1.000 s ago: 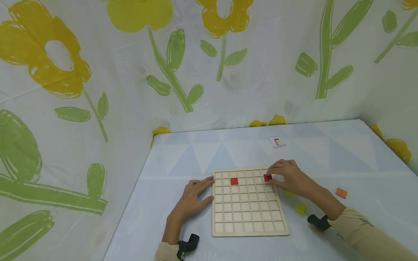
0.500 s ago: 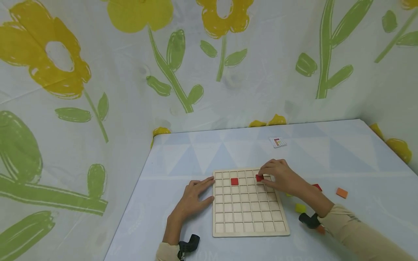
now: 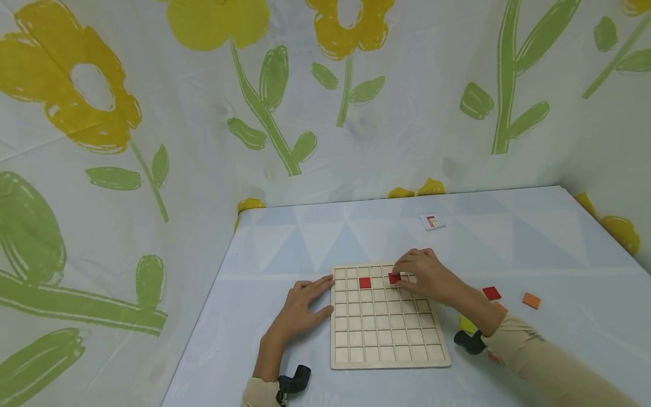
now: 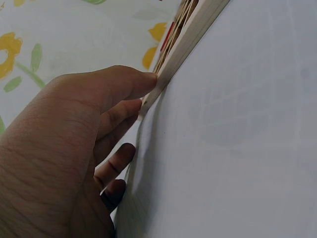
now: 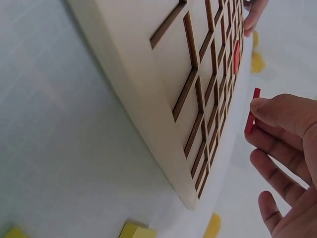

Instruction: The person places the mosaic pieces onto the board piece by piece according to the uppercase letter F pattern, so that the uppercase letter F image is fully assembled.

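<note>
A wooden grid board (image 3: pixel 371 323) lies on the table, its shallow square cells divided by thin ridges. One red square tile (image 3: pixel 364 282) sits in a cell of the second row from the top. My right hand (image 3: pixel 427 274) pinches another red tile (image 5: pixel 252 111) between thumb and index finger, over the same row further right. In the right wrist view that tile is held edge-on, apart from the board. My left hand (image 3: pixel 300 308) touches the board's left edge with straight fingers; the left wrist view shows the thumb (image 4: pixel 131 82) against the rim.
Right of the board lie a red tile (image 3: pixel 491 293), an orange tile (image 3: pixel 531 300) and a yellow tile (image 3: pixel 467 324); others are partly hidden by the right forearm. A small card (image 3: pixel 432 221) with a coloured grid pattern lies at the back. Flower-printed cloth (image 3: pixel 325 135) stands behind the table.
My right hand has moved left over the board with the pinched red tile, from the right column toward the middle. A loose red tile has come into sight beside the forearm. My left hand stays put.
</note>
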{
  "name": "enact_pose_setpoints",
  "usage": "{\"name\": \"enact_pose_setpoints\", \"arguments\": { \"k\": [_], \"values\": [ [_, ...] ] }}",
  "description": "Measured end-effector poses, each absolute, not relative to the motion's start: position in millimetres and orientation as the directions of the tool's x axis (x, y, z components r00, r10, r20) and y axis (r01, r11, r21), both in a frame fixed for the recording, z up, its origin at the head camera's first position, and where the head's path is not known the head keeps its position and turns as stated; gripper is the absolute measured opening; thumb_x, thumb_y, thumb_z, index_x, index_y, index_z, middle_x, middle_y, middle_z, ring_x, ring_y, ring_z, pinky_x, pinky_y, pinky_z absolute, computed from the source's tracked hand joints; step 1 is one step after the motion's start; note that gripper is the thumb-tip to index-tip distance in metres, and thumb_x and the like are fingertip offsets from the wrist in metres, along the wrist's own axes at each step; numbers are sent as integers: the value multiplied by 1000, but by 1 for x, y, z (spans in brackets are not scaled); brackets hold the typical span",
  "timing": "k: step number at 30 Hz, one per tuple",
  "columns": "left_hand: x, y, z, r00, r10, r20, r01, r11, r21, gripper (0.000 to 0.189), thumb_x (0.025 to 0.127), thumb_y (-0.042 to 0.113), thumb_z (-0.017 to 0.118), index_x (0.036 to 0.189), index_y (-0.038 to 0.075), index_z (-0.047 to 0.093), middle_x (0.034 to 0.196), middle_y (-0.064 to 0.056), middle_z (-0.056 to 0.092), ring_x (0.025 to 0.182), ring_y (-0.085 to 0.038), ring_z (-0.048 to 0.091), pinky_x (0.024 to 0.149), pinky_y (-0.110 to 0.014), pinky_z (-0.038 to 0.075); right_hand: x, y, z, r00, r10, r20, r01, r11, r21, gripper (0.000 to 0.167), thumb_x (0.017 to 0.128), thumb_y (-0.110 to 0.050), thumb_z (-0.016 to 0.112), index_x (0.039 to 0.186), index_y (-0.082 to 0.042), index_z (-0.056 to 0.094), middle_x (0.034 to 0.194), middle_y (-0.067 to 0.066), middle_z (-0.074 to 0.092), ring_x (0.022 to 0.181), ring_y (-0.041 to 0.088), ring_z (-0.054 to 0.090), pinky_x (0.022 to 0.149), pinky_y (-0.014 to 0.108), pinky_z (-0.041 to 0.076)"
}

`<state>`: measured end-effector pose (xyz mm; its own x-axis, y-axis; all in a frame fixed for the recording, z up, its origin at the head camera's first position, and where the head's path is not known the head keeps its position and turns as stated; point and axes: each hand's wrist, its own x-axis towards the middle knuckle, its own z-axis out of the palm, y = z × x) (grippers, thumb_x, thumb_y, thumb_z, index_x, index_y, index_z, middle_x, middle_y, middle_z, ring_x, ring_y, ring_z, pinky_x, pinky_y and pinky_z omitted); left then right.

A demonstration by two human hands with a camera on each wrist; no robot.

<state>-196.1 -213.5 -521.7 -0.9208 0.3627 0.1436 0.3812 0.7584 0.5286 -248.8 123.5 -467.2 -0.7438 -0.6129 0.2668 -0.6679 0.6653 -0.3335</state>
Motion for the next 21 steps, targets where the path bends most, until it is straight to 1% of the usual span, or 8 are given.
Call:
{"name": "enact_pose_setpoints", "arguments": {
  "k": [5, 12, 16, 21],
  "values": [
    [-195, -214, -521, -924, 358, 138, 375, 765, 524, 59, 93, 40, 66, 149, 29, 51, 154, 19, 41, 123, -18, 42, 95, -48, 36, -250, 118, -471, -715, -630, 301, -699, 644, -312, 19, 79, -18, 86, 96, -15, 78, 101, -3, 72, 102, 21, 60, 87, 48, 39],
    [-194, -214, -519, -924, 356, 140, 373, 763, 528, 59, 93, 38, 67, 149, 29, 51, 154, 18, 42, 124, -19, 42, 96, -48, 35, -253, 108, -474, -698, -647, 308, -716, 630, -299, 18, 80, -20, 86, 95, -15, 78, 100, -4, 72, 101, 20, 60, 86, 47, 39],
    [-194, -214, -519, -923, 360, 137, 375, 760, 531, 59, 93, 38, 67, 149, 28, 51, 154, 17, 42, 124, -19, 41, 96, -49, 35, -254, 104, -474, -680, -656, 328, -733, 615, -290, 18, 78, -18, 87, 93, -15, 78, 98, -3, 72, 99, 21, 60, 83, 47, 39],
    [-194, -213, -519, -922, 363, 135, 376, 755, 537, 59, 93, 38, 66, 149, 28, 51, 154, 18, 41, 123, -18, 41, 95, -49, 35, -255, 98, -477, -690, -655, 307, -724, 628, -286, 15, 78, -16, 86, 91, -16, 78, 97, -4, 72, 98, 20, 60, 85, 48, 39]
  ]
}}
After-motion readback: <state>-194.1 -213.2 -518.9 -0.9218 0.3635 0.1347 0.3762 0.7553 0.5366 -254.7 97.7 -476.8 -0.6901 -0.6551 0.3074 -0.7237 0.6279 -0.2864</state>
